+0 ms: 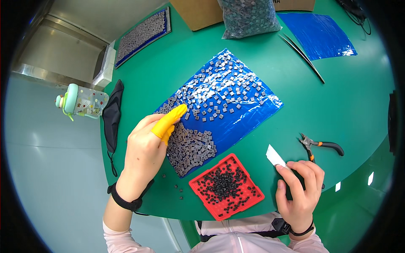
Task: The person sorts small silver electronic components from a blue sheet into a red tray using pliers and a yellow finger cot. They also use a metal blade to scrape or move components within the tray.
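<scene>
My left hand [147, 141] wears yellow finger covers on its index finger and thumb. The outstretched index fingertip touches small grey square pieces [228, 80] on a shiny blue sheet [244, 126]; the other fingers curl back, partly hidden. Denser grey pieces [192, 147] crowd the sheet's near left corner, below that hand. In my right hand [301, 189] is a flat white strip [275, 156] with a slanted end, gripped at its near end by the fingers. Between the hands lies a red tray [256, 196] holding many tiny black parts [225, 183].
Cutting pliers [320, 145] lie just beyond my right hand. Tweezers [301, 57] and another blue sheet [318, 36] are far right. A bag of pieces [249, 17] stands by cardboard [196, 12] at the back. Left are a loaded panel [143, 36], black mask [112, 114] and bottle [86, 101].
</scene>
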A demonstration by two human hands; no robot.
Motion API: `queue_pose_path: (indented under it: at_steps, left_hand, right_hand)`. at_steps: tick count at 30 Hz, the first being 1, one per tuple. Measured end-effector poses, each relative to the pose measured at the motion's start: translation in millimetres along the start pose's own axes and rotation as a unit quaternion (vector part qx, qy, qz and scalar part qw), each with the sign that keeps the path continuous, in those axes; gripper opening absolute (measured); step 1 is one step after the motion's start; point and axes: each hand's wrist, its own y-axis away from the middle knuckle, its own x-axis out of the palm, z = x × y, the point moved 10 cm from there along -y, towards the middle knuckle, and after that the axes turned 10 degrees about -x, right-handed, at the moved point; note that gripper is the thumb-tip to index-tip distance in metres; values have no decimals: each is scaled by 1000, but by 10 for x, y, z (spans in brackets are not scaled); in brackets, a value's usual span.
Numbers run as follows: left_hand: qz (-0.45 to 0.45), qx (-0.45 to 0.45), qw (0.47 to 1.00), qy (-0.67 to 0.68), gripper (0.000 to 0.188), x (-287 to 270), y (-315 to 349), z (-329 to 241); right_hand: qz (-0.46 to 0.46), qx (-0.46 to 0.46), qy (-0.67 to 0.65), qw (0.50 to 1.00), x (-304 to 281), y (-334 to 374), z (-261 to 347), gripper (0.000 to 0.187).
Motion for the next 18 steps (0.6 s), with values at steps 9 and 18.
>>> queue_pose_path:
  at_steps: [9,18]
  left_hand:
    - [9,-16,1000,8,32,-29,68,17]
    - [13,5,1000,16,30,-33,96,1]
  right_hand:
    - [-4,6,-2,1000,-3,2,-11,34]
    - [-4,6,3,1000,3,1,3,34]
